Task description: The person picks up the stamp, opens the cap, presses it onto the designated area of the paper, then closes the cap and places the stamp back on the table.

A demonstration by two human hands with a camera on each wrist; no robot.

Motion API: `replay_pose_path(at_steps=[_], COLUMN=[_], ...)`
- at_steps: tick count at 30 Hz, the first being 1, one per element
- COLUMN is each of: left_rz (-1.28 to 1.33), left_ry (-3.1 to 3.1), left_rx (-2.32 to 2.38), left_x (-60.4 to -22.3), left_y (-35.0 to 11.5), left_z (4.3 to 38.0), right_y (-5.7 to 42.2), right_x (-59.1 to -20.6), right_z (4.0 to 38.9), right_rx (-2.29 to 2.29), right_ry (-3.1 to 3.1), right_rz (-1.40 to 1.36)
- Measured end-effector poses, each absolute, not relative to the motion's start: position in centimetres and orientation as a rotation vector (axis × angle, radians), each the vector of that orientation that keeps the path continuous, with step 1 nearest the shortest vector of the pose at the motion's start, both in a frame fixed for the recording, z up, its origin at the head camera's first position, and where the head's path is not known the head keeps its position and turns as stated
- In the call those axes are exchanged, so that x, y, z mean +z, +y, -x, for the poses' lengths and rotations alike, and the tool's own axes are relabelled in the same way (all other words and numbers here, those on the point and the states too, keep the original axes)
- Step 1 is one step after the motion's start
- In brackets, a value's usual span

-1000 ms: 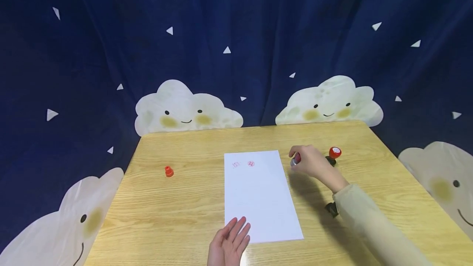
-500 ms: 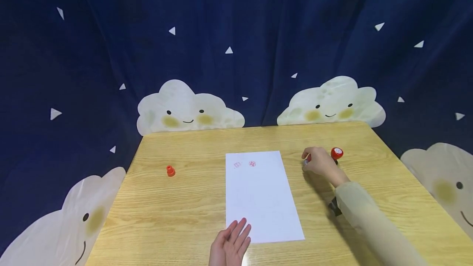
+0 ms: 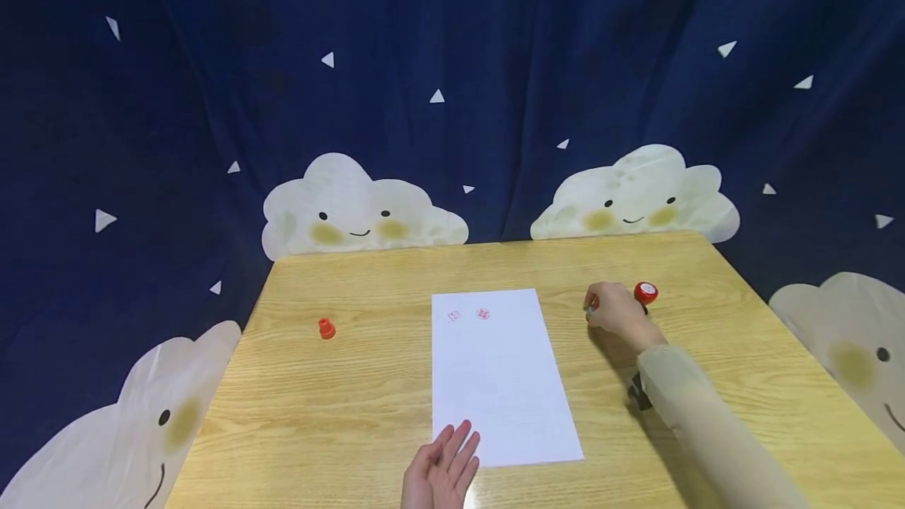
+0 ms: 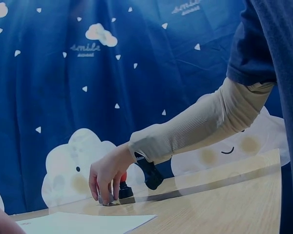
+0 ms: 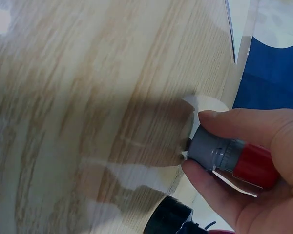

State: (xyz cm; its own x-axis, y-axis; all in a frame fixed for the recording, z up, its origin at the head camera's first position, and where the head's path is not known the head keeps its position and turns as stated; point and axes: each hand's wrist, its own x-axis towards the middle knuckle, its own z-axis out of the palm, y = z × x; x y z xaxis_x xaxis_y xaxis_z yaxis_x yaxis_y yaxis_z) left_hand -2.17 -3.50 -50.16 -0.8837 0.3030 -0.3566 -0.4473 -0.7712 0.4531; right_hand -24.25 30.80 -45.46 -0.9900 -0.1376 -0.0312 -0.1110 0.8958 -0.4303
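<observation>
My right hand [image 3: 618, 314] grips a small stamp with a red handle and a grey base [image 5: 210, 148], thumb on one side and fingers on the other. The grey end faces the tabletop right of the paper; I cannot tell if it touches. Beside this hand stands another stamp with a round red knob [image 3: 646, 292] and a black base [image 5: 168, 214]. My left hand [image 3: 441, 466], palm up with straight fingers, is over the near left corner of a white sheet of paper [image 3: 505, 391]. Two red stamp prints [image 3: 483, 313] mark its far end.
On the left half of the wooden table [image 3: 339, 407] stands a small orange-red stepped piece [image 3: 326, 328]. A dark blue curtain [image 3: 368, 38] with clouds and triangles hangs behind the table. A black device [image 3: 639, 393] sits under my right wrist.
My right hand has moved right and lower, carrying the stamp away from the paper toward the red-knobbed stamp. The left hand has hardly moved.
</observation>
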Motion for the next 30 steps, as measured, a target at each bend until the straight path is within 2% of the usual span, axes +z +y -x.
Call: replay_pose_path(at_steps=[23, 30], left_rz=[0.349, 0.263], left_ry=[0.610, 0.596], left_rx=[2.614, 2.631], left_x=[-49.9, -49.5], left_y=[-4.4, -5.6], left_z=[2.4, 2.7], right_y=[30.4, 29.4], right_x=[-44.8, -43.9], right_z=[24.4, 23.6], right_rx=[-0.570, -0.305], right_ry=[2.948, 3.098], right_rz=[0.225, 0.268])
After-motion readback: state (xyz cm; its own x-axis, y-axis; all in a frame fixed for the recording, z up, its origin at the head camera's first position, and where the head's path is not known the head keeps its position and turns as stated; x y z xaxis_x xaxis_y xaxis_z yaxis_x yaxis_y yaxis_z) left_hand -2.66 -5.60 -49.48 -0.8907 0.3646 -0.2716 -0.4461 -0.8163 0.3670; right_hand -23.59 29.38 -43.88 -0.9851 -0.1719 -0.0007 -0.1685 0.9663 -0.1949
